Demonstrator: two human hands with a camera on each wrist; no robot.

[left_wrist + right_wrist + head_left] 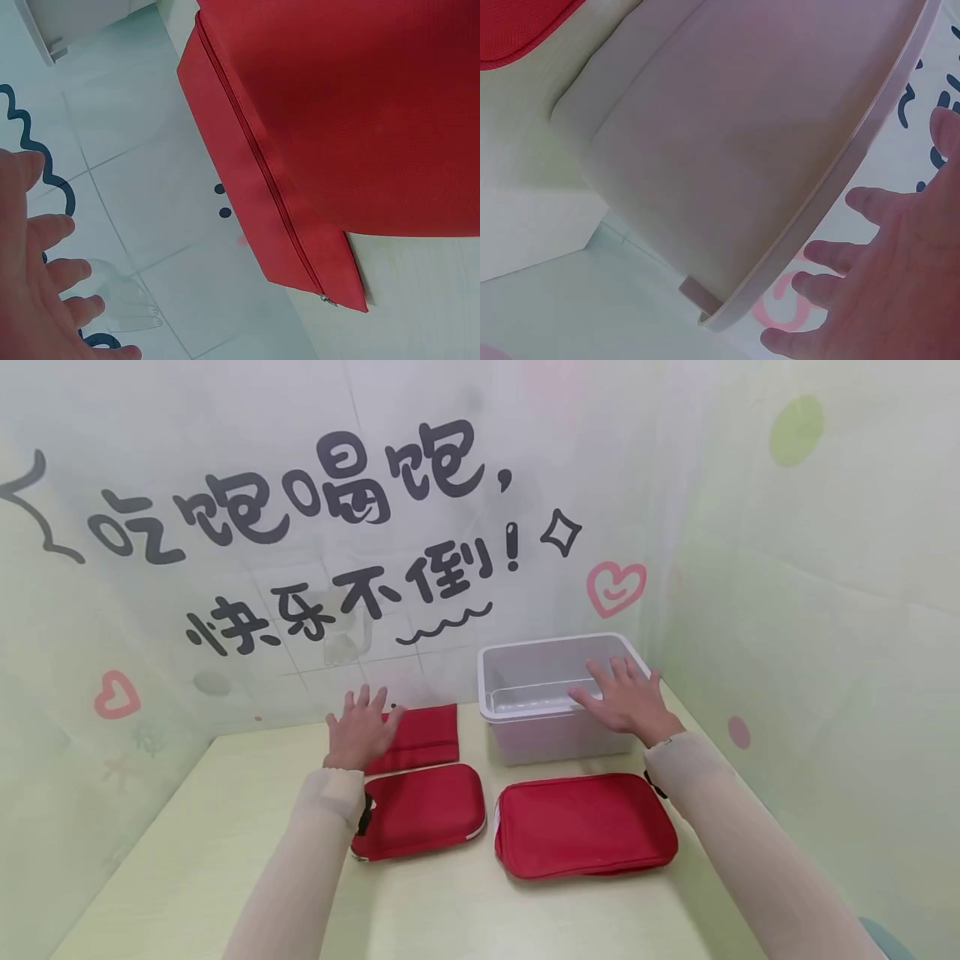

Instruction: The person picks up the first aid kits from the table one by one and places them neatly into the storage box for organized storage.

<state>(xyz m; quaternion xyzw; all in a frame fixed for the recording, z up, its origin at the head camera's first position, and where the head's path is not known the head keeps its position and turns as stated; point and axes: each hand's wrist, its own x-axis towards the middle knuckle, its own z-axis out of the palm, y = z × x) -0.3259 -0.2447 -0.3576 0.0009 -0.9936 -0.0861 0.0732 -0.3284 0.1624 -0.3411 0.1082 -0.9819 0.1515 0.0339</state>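
Observation:
My left hand (pixel 363 732), fingers spread and holding nothing, hovers at the left end of a flat red zip pouch (pixel 429 733). In front of that pouch lies a red case (pixel 427 814) with rounded corners; my left wrist overlaps its left edge in the head view. The pouch's zipper (pixel 259 161) shows in the left wrist view. My right hand (pixel 628 700), also spread and holding nothing, is over the right front rim of a pale grey plastic bin (pixel 555 739). A second, larger red case (pixel 585 827) lies before the bin, below my right wrist.
The pale wooden table (pixel 435 910) carries all these things. Behind it hangs a light wall covering (pixel 465 677) with black lettering and a pink heart. Another patterned covering (pixel 810 635) closes off the right side, close beside the bin.

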